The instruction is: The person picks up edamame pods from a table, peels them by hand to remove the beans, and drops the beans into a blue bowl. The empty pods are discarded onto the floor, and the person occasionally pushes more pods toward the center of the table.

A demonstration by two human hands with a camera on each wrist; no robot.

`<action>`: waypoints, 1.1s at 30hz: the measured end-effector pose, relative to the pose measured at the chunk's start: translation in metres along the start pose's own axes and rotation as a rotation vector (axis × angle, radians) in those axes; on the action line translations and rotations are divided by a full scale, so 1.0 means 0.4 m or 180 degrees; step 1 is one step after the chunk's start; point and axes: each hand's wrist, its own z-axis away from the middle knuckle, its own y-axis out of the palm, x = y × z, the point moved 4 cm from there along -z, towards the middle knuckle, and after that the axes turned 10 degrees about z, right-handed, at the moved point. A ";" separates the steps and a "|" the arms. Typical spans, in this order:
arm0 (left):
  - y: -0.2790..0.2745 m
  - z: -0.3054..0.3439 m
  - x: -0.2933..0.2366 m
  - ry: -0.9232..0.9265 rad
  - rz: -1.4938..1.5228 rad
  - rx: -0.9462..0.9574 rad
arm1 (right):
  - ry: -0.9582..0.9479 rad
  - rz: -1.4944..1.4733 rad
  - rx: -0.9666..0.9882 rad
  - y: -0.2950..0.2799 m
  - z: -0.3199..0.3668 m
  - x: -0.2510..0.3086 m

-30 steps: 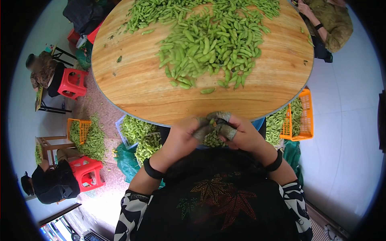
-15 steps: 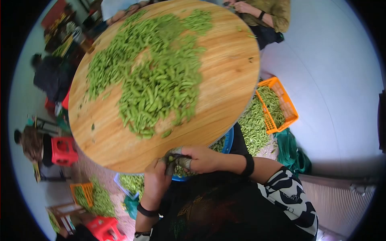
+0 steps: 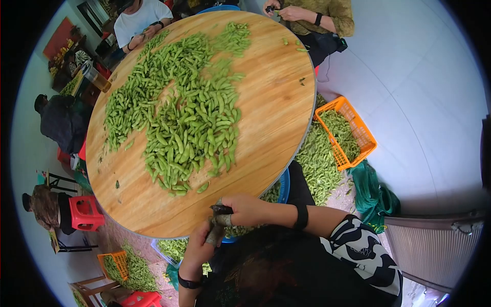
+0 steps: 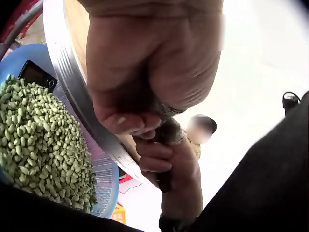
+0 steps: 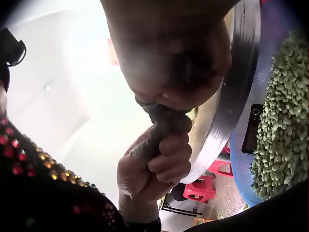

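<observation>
Over the near table edge, my left hand point(image 3: 200, 242) and right hand point(image 3: 246, 210) meet at their fingertips, fingers curled. Worn grey-green and dark covers point(image 3: 221, 209) wrap several of the fingertips. A sliver of green soybean pod point(image 5: 193, 114) shows at the fingertips in the right wrist view; the rest is hidden by the fingers, which pinch it. Below the hands stands a blue basin point(image 4: 110, 193) heaped with shelled green beans point(image 4: 43, 145). A heap of unshelled pods point(image 3: 186, 135) lies on the round wooden table point(image 3: 271, 97).
A black phone point(image 4: 37, 77) lies at the basin's side. On the right floor, an orange crate point(image 3: 360, 133) of pods lies beside loose pods point(image 3: 318, 166) and a green sack point(image 3: 372, 192). Red stools point(image 3: 86, 213) stand left. Other people sit around the table and room.
The head view has swung left, so table and pods sit farther left and more of the far side shows. Both hands stay together; the green pod between the fingertips has become hidden in that view.
</observation>
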 end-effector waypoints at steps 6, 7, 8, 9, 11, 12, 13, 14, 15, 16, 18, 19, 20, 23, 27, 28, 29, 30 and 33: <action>-0.032 0.034 0.011 -0.0434 0.0610 -0.0650 | -0.0261 0.1393 -0.0144 0.022 0.011 0.036; -0.048 0.040 0.011 -0.0435 0.0473 -0.1042 | -0.0297 0.1492 -0.0293 0.027 0.019 0.034; -0.054 0.041 0.015 -0.0430 0.0483 -0.1038 | -0.0334 0.1594 -0.0440 0.028 0.028 0.033; -0.066 0.042 0.020 -0.0283 0.0231 -0.1191 | -0.0330 0.1604 -0.0428 0.030 0.039 0.035; -0.087 0.050 0.056 -0.0038 -0.0193 -0.1390 | -0.0989 0.1752 -0.0759 0.031 0.069 0.069; -0.086 0.051 0.054 -0.0059 -0.0169 -0.1415 | -0.0990 0.1748 -0.0719 0.033 0.065 0.078; -0.076 0.045 0.032 0.0190 -0.0811 -0.1274 | -0.0966 0.1585 -0.1067 0.020 0.058 0.091; -0.066 0.042 0.015 0.0411 -0.1446 -0.1151 | -0.0952 0.1405 -0.1377 0.013 0.052 0.098; -0.066 0.041 0.012 0.0325 -0.1410 -0.1260 | -0.0988 0.1362 -0.1246 0.028 0.041 0.089; -0.053 0.034 0.000 0.0601 -0.1284 -0.1071 | -0.0959 0.1045 -0.1264 0.039 0.029 0.068; -0.033 0.028 -0.020 0.0878 -0.0717 -0.0800 | -0.0963 0.0667 -0.1075 0.051 0.018 0.068; -0.025 0.023 -0.028 0.0919 -0.0266 -0.0699 | -0.0175 -0.0471 -0.0415 0.043 0.017 0.060; -0.024 0.024 -0.026 0.0869 -0.0223 -0.0854 | 0.0683 -0.1534 0.0252 0.051 0.025 0.047; -0.014 0.016 -0.006 0.0639 0.1049 -0.0301 | 0.0940 -0.2780 0.0590 0.049 0.037 0.044; -0.042 0.019 0.023 0.0195 0.1997 -0.0665 | 0.1009 -0.2181 0.0434 0.045 0.043 0.003; -0.063 0.030 0.019 0.0315 0.1564 -0.1070 | 0.0321 -0.0493 -0.0010 0.025 0.042 0.008; -0.095 0.049 0.017 0.0668 0.0782 -0.1369 | -0.0399 0.1186 -0.0436 0.015 0.043 0.027; -0.123 0.073 0.025 0.0824 0.0380 -0.1717 | -0.0407 0.1188 -0.0393 0.013 0.037 0.034; -0.217 0.162 0.060 0.0605 -0.0571 -0.2609 | -0.0319 0.1384 -0.0258 0.010 -0.002 0.051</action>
